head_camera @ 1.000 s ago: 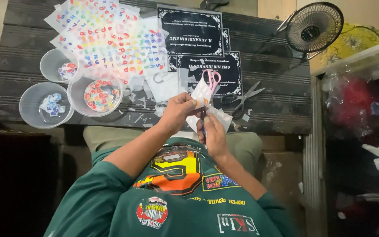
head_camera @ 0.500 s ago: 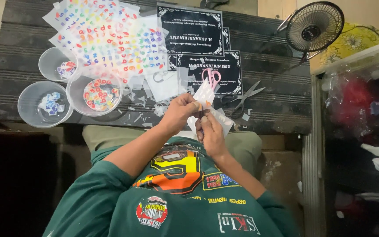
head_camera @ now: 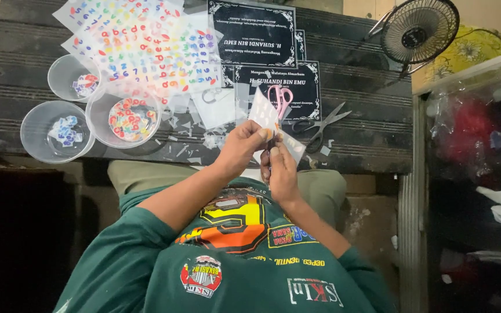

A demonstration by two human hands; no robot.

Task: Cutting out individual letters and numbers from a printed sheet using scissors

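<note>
A dark ribbed wooden worktop (head_camera: 42,69) carries black printed plaques (head_camera: 253,35), sheets of coloured letter stickers (head_camera: 140,49), grey-handled scissors (head_camera: 320,124) and a small black fan (head_camera: 418,29), with a cluttered shelf at the right. Three clear round plastic tubs (head_camera: 56,130) hold loose coloured letter pieces. The left hand (head_camera: 242,148) and right hand (head_camera: 279,168) have their fingers pinched on a small white sticker sheet (head_camera: 265,113) above the worktop's near edge, tilted further leftward than a moment ago.

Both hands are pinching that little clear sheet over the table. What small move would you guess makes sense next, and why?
Probably peeling one piece off the clear sheet and dropping it into a bowl. The left hand grips the sheet while the right hand works at its lower edge, and the nearby clear bowl already holds loose coloured letters.
</note>
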